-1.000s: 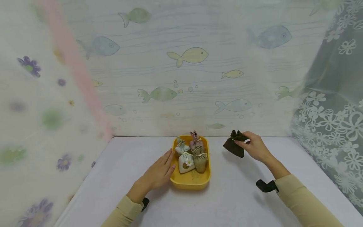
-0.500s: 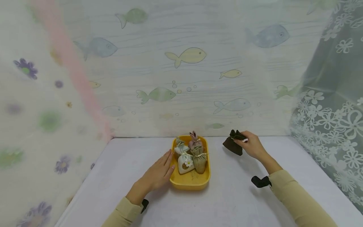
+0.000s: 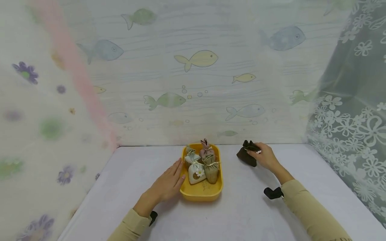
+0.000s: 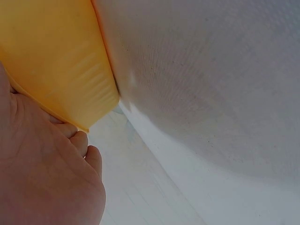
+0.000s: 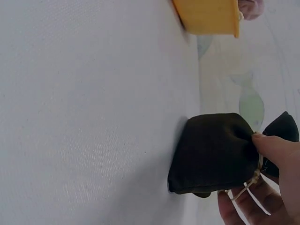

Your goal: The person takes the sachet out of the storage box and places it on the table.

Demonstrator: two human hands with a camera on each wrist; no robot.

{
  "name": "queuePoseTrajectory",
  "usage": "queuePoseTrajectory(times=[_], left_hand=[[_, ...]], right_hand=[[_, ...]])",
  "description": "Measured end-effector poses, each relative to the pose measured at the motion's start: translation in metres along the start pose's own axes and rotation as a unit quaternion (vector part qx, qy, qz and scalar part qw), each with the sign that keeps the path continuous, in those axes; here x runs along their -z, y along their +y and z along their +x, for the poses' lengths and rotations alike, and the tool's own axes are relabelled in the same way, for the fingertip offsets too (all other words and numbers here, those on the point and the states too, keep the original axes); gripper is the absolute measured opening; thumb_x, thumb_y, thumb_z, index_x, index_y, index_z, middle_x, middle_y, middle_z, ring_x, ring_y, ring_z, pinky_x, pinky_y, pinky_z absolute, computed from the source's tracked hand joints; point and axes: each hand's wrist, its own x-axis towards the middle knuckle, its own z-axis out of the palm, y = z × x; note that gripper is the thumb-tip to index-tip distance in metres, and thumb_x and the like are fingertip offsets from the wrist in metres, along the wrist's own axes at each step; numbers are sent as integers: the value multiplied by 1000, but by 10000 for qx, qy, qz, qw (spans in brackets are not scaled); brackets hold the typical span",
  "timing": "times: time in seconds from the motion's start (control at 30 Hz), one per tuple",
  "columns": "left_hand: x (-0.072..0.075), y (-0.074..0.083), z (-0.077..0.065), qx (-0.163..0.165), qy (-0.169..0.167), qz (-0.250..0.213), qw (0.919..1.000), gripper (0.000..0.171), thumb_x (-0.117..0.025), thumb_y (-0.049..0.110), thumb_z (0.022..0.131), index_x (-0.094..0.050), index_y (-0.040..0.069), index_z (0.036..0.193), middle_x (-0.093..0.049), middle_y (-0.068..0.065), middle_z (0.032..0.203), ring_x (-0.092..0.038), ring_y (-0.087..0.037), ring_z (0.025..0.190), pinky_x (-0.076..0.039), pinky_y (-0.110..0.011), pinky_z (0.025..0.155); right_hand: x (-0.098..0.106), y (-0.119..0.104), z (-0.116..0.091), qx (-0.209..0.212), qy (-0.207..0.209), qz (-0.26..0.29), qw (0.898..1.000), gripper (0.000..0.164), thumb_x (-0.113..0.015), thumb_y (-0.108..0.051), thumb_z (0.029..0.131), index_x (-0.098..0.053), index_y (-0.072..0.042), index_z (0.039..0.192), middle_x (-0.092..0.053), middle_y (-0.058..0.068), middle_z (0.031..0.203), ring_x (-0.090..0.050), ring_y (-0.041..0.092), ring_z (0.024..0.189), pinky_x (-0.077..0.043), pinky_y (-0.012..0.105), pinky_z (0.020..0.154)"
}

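Observation:
My right hand (image 3: 266, 156) pinches a dark brown drawstring pouch (image 5: 213, 152) by its tied neck, right of the tray. The pouch's bottom is close over the white table. My left hand (image 3: 166, 182) lies with straight fingers along the left rim of a yellow plastic tray (image 3: 200, 196). Inside the tray stand several small tied pouches: a white one with a daisy (image 3: 196, 174), an olive one (image 3: 212, 172), a pinkish one (image 3: 206, 150) at the back, and a grey-green one (image 3: 190, 151) partly hidden behind the white pouch. In the left wrist view, the fingers touch the tray's rim.
The white table (image 3: 241, 214) ends at a back curtain (image 3: 156, 127) printed with fish. Flowered curtains (image 3: 54, 147) hang on the left, and a lace-patterned one (image 3: 356, 127) on the right. A black wrist-camera mount (image 3: 273, 193) juts from the right sleeve.
My right hand has lowered slightly with the brown pouch, which hangs closer to the table. The left hand stays at the tray's rim. The head view has shifted a little.

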Motion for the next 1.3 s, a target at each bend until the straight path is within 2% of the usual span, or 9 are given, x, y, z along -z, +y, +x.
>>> queuePoseTrajectory(times=[0.17, 0.4, 0.63, 0.83, 1.07, 1.3], left_hand=[[2, 1, 0, -8, 12, -68, 10000, 66, -32, 39, 112, -16, 0, 163, -10, -13, 172, -14, -29, 157, -21, -48, 126], [-3, 0, 0, 4, -20, -43, 10000, 66, -29, 42, 113, -13, 3, 163, -7, -9, 172, -12, -27, 158, -19, -44, 126], [0, 4, -2, -62, -6, -81, 9999, 65, -32, 38, 112, -16, -1, 162, -10, -14, 171, -15, -30, 157, -22, -48, 125], [5, 5, -2, -72, -20, -119, 9999, 65, -33, 37, 112, -17, -2, 162, -11, -16, 171, -15, -32, 157, -22, -50, 125], [1, 1, 0, 52, -50, -7, 10000, 67, -27, 43, 113, -11, 3, 163, -5, -9, 172, -11, -26, 158, -18, -44, 126], [-1, -1, 1, 110, -94, -22, 9999, 66, -28, 43, 113, -10, 5, 164, -5, -8, 172, -10, -25, 158, -18, -45, 126]], right_hand=[[2, -4, -1, -63, 4, 2, 10000, 34, -70, -15, 98, -65, 10, 120, -67, 27, 114, -62, 43, 105, -55, 47, 81], [8, -2, -10, -270, -133, -92, 9995, 42, -69, -23, 99, -62, 7, 128, -64, 23, 115, -61, 41, 106, -53, 51, 84], [17, 7, -23, -337, 44, -16, 9994, 51, -70, -22, 98, -55, 10, 135, -58, 28, 124, -60, 47, 112, -53, 58, 90], [26, 11, -31, -378, 170, -139, 9990, 49, -71, -20, 98, -56, 12, 132, -56, 31, 129, -58, 48, 112, -53, 58, 90], [33, 6, -34, -443, 83, -216, 9987, 47, -68, -22, 100, -58, 10, 132, -56, 30, 129, -58, 46, 114, -53, 58, 92], [34, 2, -38, -389, 69, -182, 9991, 45, -67, -21, 100, -58, 9, 132, -57, 28, 129, -58, 45, 115, -53, 57, 92]])
